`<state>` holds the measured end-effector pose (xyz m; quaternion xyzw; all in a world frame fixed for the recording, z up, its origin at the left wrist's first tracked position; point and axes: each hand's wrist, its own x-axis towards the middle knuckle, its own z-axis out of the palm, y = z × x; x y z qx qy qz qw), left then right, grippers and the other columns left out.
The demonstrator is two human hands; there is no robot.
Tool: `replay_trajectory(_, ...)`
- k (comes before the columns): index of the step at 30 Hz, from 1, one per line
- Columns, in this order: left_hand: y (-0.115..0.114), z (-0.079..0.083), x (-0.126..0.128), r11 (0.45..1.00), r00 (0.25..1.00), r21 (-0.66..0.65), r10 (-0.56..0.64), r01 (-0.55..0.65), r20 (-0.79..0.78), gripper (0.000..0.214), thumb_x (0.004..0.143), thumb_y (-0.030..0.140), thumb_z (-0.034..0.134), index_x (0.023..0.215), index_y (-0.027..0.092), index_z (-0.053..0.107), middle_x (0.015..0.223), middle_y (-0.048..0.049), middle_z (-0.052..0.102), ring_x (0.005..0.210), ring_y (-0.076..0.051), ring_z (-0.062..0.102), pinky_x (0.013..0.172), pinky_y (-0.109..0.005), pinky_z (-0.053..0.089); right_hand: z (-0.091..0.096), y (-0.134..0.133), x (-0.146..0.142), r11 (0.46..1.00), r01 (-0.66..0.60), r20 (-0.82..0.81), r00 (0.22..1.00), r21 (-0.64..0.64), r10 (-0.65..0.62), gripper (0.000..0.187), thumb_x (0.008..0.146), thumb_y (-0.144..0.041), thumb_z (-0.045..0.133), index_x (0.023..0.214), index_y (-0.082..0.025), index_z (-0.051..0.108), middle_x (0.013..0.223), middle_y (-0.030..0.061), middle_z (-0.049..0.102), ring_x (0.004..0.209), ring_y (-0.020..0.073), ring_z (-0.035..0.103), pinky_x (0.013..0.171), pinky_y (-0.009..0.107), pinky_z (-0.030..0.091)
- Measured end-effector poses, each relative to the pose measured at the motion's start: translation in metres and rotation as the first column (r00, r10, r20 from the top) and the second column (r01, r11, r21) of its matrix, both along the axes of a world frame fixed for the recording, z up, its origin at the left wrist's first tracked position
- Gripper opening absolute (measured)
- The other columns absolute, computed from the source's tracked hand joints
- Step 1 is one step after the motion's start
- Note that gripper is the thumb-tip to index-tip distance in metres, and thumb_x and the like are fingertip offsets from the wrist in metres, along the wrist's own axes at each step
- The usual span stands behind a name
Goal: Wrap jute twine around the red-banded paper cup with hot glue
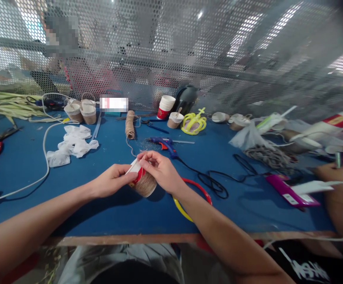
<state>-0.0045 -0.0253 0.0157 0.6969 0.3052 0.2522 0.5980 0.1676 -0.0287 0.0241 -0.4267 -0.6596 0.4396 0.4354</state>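
My left hand (112, 182) grips a red and white paper cup (143, 182) lying on its side, its lower part wrapped in brown jute twine. My right hand (159, 169) pinches the twine against the cup's upper edge. A thin strand runs from the cup back to a twine spool (129, 124) standing farther off on the blue table (100, 213). A blue glue gun (164, 143) lies just beyond my hands, its black cable (215, 183) trailing right.
Red and yellow hoops (189, 197) lie under my right wrist. White lace ribbon (71, 146) lies at left, twine-wrapped cups (82, 111) and a yellow crown (193, 123) at the back. Another person's arm (337, 185) rests at right near a pink box (291, 192). Perforated mesh (189, 47) walls the far edge.
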Motion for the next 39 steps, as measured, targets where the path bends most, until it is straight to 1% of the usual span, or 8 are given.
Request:
replay_trajectory(10,-0.006,0.005,0.0,0.995,0.997,-0.076,-0.061,0.066,0.055,0.029,0.078,0.038,0.049,0.07,0.01,0.057,0.064,0.0017,0.049,0.061,-0.01,0.04,0.06,-0.022,0.035,0.019,0.004,-0.008,0.991,-0.131,0.078,0.988,-0.03,0.133,0.01,0.076,-0.025,0.054,0.075,-0.016,0.052,0.074,0.0009,0.057,0.066,0.0105,0.052,0.065,0.026,0.043)
replay_trajectory(19,-0.006,-0.006,0.006,0.912,0.98,-0.399,0.158,-0.097,0.123,0.033,0.065,0.041,0.064,0.063,0.009,0.062,0.056,0.0014,0.054,0.052,-0.007,0.043,0.054,-0.02,0.033,0.016,0.011,-0.019,0.98,-0.188,0.121,0.973,-0.067,0.195,0.009,0.072,-0.022,0.058,0.071,-0.014,0.053,0.067,-0.0027,0.052,0.062,0.0082,0.048,0.06,0.022,0.04)
replay_trajectory(24,-0.005,-0.01,0.007,0.897,0.965,-0.411,0.231,-0.162,0.123,0.035,0.063,0.041,0.066,0.056,0.008,0.061,0.05,0.0014,0.053,0.048,-0.006,0.042,0.051,-0.019,0.031,0.013,0.018,-0.022,0.961,-0.207,0.136,0.963,-0.183,0.234,0.015,0.072,-0.028,0.059,0.071,-0.014,0.055,0.067,-0.0014,0.056,0.062,0.0088,0.052,0.06,0.022,0.042)
replay_trajectory(26,-0.004,-0.01,0.006,0.902,0.955,-0.384,0.265,-0.197,0.132,0.035,0.063,0.041,0.066,0.054,0.008,0.06,0.049,0.0016,0.053,0.047,-0.006,0.041,0.05,-0.019,0.031,0.016,0.024,-0.018,0.973,-0.143,0.283,0.94,-0.18,0.19,0.019,0.077,-0.033,0.054,0.075,-0.015,0.058,0.07,-0.0007,0.06,0.065,0.009,0.056,0.062,0.021,0.044)
replay_trajectory(29,-0.001,-0.009,0.005,0.908,0.938,-0.335,0.315,-0.253,0.146,0.034,0.063,0.042,0.065,0.057,0.008,0.062,0.052,-0.0001,0.057,0.048,-0.007,0.045,0.05,-0.019,0.034,0.023,0.041,0.002,0.992,0.103,0.579,0.814,-0.078,-0.039,0.029,0.083,-0.041,0.044,0.08,-0.016,0.06,0.074,0.0009,0.064,0.07,0.0111,0.059,0.066,0.022,0.045)
replay_trajectory(33,0.004,-0.011,0.003,0.923,0.922,-0.18,0.365,-0.34,0.127,0.036,0.066,0.044,0.061,0.056,0.009,0.06,0.051,-0.0003,0.055,0.049,-0.009,0.045,0.05,-0.02,0.035,0.021,0.068,0.048,0.92,0.39,0.712,0.636,0.037,-0.298,0.028,0.084,-0.033,0.046,0.099,-0.011,0.056,0.097,0.0122,0.06,0.094,0.0209,0.055,0.081,0.034,0.042)
replay_trajectory(36,0.008,-0.014,0.001,0.927,0.921,-0.055,0.375,-0.371,0.105,0.038,0.07,0.044,0.056,0.053,0.01,0.056,0.049,0.0014,0.049,0.048,-0.008,0.041,0.049,-0.02,0.034,0.006,0.081,0.073,0.876,0.482,0.776,0.549,0.008,-0.31,0.029,0.083,-0.029,0.05,0.108,-0.014,0.051,0.109,0.0094,0.053,0.094,0.0193,0.054,0.079,0.038,0.045)
replay_trajectory(39,0.011,-0.017,0.0,0.92,0.923,0.085,0.378,-0.383,0.07,0.037,0.073,0.042,0.052,0.054,0.01,0.053,0.051,0.002,0.045,0.05,-0.008,0.039,0.049,-0.02,0.033,-0.009,0.086,0.078,0.851,0.525,0.783,0.54,-0.026,-0.309,0.03,0.084,-0.029,0.049,0.111,-0.016,0.05,0.111,0.0079,0.052,0.093,0.0185,0.055,0.077,0.038,0.047)
